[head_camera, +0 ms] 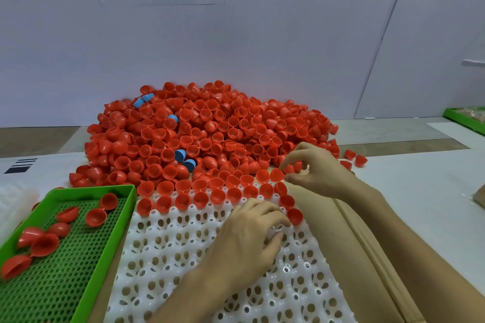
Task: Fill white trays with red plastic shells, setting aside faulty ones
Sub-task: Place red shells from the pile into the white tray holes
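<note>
A big pile of red plastic shells (pixel 210 131) lies at the back of the table against the wall. In front of it is a white tray (pixel 183 257) with holes; its two far rows and part of its right edge hold red shells (pixel 200 199). My left hand (pixel 249 238) rests palm down on the tray with bent fingers, its fingertips next to a seated shell (pixel 294 216). My right hand (pixel 320 170) is at the pile's near right edge, thumb and forefinger pinching a red shell (pixel 288 169). A green mesh tray (pixel 78 257) at the left holds several red shells.
A few blue shells (pixel 180 155) are mixed into the pile. Loose red shells (pixel 360 160) lie to the right of it. Brown cardboard (pixel 341 244) lies under the white tray. Translucent white trays (pixel 15 199) are at the far left, another green tray (pixel 467 118) at the far right.
</note>
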